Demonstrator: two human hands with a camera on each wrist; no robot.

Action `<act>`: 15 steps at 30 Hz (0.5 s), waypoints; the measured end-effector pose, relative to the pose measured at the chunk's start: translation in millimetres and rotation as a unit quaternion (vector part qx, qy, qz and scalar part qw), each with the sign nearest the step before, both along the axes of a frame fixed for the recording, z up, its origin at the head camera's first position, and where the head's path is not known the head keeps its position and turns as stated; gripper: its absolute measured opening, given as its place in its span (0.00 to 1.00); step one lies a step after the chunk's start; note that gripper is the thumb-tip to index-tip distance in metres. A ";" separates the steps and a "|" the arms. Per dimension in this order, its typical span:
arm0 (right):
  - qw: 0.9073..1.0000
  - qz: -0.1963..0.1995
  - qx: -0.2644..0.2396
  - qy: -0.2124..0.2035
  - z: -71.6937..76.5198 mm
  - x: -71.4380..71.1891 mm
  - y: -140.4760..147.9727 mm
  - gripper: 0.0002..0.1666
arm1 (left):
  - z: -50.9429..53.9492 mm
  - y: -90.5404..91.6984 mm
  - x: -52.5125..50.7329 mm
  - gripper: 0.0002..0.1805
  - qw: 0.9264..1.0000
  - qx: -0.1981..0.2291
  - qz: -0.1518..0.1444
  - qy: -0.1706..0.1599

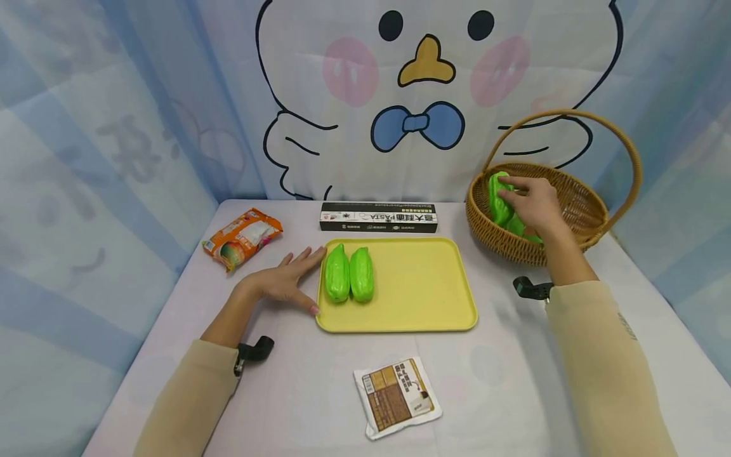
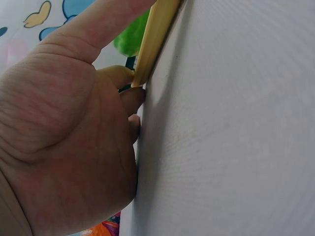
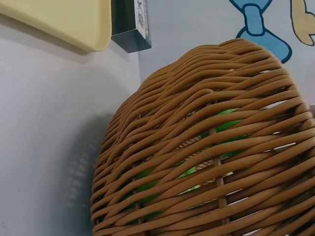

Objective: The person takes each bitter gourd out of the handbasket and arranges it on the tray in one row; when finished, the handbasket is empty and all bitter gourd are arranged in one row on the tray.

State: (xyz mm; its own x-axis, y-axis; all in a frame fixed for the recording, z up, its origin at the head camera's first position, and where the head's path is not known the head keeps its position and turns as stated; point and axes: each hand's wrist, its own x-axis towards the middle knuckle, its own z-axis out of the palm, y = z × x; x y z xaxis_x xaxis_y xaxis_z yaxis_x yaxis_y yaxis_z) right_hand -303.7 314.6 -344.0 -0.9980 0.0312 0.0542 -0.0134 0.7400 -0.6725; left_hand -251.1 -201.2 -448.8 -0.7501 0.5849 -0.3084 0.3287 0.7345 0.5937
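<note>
Two green vegetable-shaped pieces (image 1: 337,273) lie side by side at the left end of a yellow tray (image 1: 422,285). The left hand (image 1: 282,281) spreads its fingers along the tray's left edge, thumb and fingers touching the rim; the left wrist view shows this hand (image 2: 74,113) against the tray edge (image 2: 153,39). At the right, the right hand (image 1: 533,202) pinches a green piece (image 1: 498,197) inside a wicker basket (image 1: 502,244), with more green below it. In the right wrist view the basket's woven wall (image 3: 211,147) hides the hand.
Behind the tray stands a black and white pasta box (image 1: 379,218). An orange packet (image 1: 242,239) lies at the back left, and a brown and white packet (image 1: 398,398) in front of the tray. The basket's tall handle (image 1: 634,158) arches over its opening.
</note>
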 end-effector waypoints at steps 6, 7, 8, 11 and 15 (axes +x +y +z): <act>0.998 -0.019 -0.009 0.064 10.0 5.4 -9.0 0.30 | -0.2 0.8 -1.8 0.76 1.000 -0.007 -0.001 0.001; 0.997 -0.020 -0.015 0.071 11.9 6.7 -11.5 0.30 | 0.0 0.9 -1.5 0.76 1.000 -0.008 0.000 0.000; 0.997 -0.019 -0.022 0.076 13.7 8.5 -14.5 0.30 | 0.4 1.0 -1.0 0.76 1.000 -0.007 0.000 -0.001; 0.994 -0.014 -0.042 0.098 18.6 16.1 -25.2 0.28 | 0.5 0.7 -0.1 0.76 1.000 -0.006 0.001 -0.002; 0.985 0.010 -0.076 0.152 20.2 28.1 -43.3 0.25 | -0.3 0.1 0.1 0.76 1.000 -0.004 0.001 -0.001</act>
